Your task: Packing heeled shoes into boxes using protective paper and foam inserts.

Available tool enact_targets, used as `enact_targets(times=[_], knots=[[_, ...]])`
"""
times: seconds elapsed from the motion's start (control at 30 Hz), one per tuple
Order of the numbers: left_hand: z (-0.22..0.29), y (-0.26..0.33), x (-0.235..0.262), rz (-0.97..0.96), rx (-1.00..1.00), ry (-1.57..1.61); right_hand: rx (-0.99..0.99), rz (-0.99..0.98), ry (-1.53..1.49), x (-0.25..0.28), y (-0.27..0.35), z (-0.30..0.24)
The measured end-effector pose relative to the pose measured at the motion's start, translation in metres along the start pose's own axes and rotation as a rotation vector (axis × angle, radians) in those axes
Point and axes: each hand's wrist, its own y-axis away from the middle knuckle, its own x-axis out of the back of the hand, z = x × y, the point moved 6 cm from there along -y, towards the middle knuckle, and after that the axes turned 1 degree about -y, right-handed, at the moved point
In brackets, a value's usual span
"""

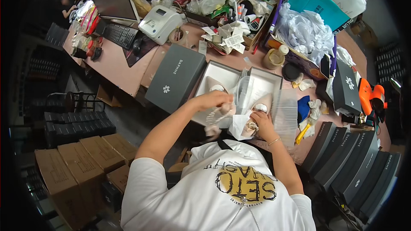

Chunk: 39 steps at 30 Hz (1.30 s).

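Note:
In front of me an open shoe box (261, 76) with a white inside holds a pair of pale beige pointed shoes. My left hand (216, 99) is over the left half, fingers closed on the left beige shoe (212, 84); a beige, beaded-looking part hangs below the fingers, smeared by motion. On the right shoe (263, 101) rests my right hand (262, 122), its fingers curled round it near a beaded trim (251, 125). White tissue paper (238, 125) lies beside that hand. Clear plastic (286, 111) spreads along the box's right side.
A dark grey box lid (176, 79) lies to the left. Behind stand a label printer (160, 24), a keyboard (117, 35) and a monitor (114, 1). A carton of crumpled plastic bags (306, 34) is at the far right. Shoe boxes (355, 158) line the right; brown cartons (81, 162) the left.

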Motion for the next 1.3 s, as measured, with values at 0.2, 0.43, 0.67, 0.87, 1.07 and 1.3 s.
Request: enact_targets(times=[0.2, 0.43, 0.67, 0.87, 1.07, 1.3], knots=[[-0.018, 0.012, 0.003, 0.336, -0.479, -1.133, -0.056, -0.014, -0.001, -0.005, 0.003, 0.004], [-0.04, -0.019, -0.032, 0.233, -0.611, -1.19, -0.023, -0.076, 0.117, -0.015, 0.006, 0.012], [-0.02, -0.028, 0.018, 0.009, -0.517, -0.795, -0.013, 0.193, -0.337, 0.036, -0.005, 0.024], [0.051, -0.014, 0.093, 0.292, -0.435, -0.075, -0.18, 0.415, -0.758, 0.16, -0.023, 0.01], [0.158, 0.042, 0.046, 0.14, -0.356, 0.008, -0.236, 0.193, -1.152, 0.195, -0.024, -0.017], [0.117, 0.014, -0.062, -0.328, -0.167, 0.576, -0.379, -0.03, -1.798, 0.11, -0.02, -0.03]])
